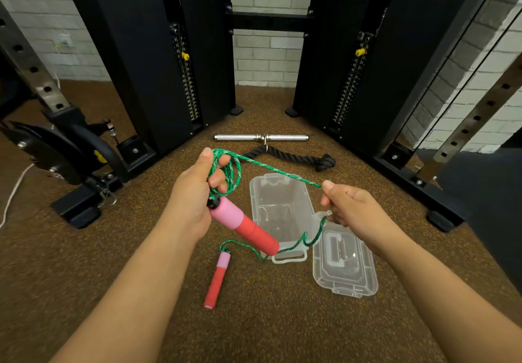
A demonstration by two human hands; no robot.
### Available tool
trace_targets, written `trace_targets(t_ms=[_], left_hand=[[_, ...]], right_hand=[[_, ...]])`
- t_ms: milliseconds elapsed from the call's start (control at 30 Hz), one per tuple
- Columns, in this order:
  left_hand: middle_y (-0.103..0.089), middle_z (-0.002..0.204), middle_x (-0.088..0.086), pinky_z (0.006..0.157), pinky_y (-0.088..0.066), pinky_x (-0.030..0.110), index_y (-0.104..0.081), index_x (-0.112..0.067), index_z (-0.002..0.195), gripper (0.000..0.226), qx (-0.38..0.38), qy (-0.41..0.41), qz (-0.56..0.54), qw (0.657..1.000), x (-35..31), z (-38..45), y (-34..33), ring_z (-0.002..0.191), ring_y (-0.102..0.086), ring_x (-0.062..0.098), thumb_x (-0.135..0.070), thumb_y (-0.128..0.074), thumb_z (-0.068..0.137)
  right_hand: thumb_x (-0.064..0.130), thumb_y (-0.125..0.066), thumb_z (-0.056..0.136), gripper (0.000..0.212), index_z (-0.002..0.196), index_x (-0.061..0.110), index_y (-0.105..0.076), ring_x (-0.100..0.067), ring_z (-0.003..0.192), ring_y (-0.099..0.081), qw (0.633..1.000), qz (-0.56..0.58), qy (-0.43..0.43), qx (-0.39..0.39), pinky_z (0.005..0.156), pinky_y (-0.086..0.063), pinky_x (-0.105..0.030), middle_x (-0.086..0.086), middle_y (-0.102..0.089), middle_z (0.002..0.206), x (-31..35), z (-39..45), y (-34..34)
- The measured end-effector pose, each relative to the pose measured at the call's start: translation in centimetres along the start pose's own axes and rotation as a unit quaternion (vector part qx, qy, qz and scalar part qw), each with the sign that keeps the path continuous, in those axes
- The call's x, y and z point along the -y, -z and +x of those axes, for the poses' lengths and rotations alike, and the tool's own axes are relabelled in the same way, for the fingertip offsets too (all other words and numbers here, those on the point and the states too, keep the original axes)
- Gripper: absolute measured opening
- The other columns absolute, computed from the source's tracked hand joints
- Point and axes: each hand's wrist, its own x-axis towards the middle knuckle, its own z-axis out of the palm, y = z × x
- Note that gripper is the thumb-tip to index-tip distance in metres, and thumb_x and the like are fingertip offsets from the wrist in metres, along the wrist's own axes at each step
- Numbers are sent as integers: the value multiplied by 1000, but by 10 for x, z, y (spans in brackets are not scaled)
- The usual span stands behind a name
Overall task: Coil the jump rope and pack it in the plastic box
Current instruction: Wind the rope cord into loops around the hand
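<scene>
My left hand (195,193) grips several loops of the green jump rope (278,172) together with one pink-and-red handle (244,225), which hangs tilted above the open clear plastic box (255,193). My right hand (348,207) pinches the rope, stretched taut from the coil. From that hand the rope drops in waves across the box's front rim to the second handle (217,280), lying on the floor. The box's clear lid (344,264) lies flat to the right of the box.
A chrome bar (261,137) with a black rope attachment (293,156) lies on the brown speckled floor behind the box. Black cable-machine columns (158,60) stand left and right; machine feet and a weight plate sit at the left.
</scene>
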Motion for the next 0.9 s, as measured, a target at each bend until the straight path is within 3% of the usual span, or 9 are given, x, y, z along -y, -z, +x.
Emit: trace_targets(t_ms=[100,200,267,333,433,600,700,800,900], left_hand=[[-39,47,-8,60,-30,27,-66,-16,77,37,19,3,13,1000,2,-1,-3,47,-38,7,-40,-45,96],[-37,48,-7,59,-31,26,-64,-14,81,37,103,7,62,993,3,-8,-9,48,-36,8,-37,-42,97],[-37,47,-7,59,-33,26,-64,-12,83,38,168,16,137,976,6,-14,-15,49,-37,9,-37,-39,98],[-38,48,-8,59,-36,25,-66,-13,84,38,226,31,190,955,10,-19,-20,50,-38,9,-37,-39,97],[-37,47,-8,58,-39,19,-66,-13,85,38,275,46,219,935,13,-23,-25,52,-39,9,-37,-39,98],[-36,45,-7,57,-37,20,-67,-11,84,39,273,64,195,940,13,-23,-21,51,-38,9,-37,-40,97],[-36,46,-7,55,-37,19,-67,-10,86,40,247,67,154,954,12,-22,-19,48,-37,8,-37,-39,97],[-36,47,-7,57,-35,21,-67,-8,91,42,212,54,101,971,10,-18,-22,49,-37,8,-38,-39,97],[-39,50,-7,59,-33,22,-66,-5,101,43,185,59,28,981,14,-17,-25,49,-40,7,-38,-38,98]], right_hand=[[25,-44,98,27,90,19,-69,-14,59,-52,999,-42,-12,-11,67,-47,-29,1,-59,66,0,0,0],[18,-48,96,28,119,27,-61,-12,77,-57,981,-190,-32,38,66,-46,-25,7,-64,112,-4,-3,-3],[16,-51,94,43,134,33,-48,-6,111,-53,976,-209,-3,66,86,-43,-23,13,-51,133,-6,-5,-10],[12,-54,93,50,138,32,-44,-5,130,-42,988,-117,47,92,104,-36,-25,13,-47,141,2,-10,-22],[-3,-51,91,50,136,19,-48,-5,126,-48,983,19,102,154,106,-39,-24,4,-56,134,15,-16,-32],[4,-49,94,23,114,8,-61,-17,98,-64,976,6,101,192,92,-48,-25,-16,-67,101,16,-17,-33],[17,-46,97,22,89,20,-66,-17,77,-67,988,-16,98,122,84,-49,-29,6,-62,69,18,-15,-27],[27,-43,98,25,89,24,-67,-8,60,-59,992,-77,103,5,68,-48,-26,10,-52,56,14,-12,-23],[28,-41,99,25,86,24,-62,-6,56,-47,966,-225,106,69,58,-40,-25,11,-46,59,6,-16,-34]])
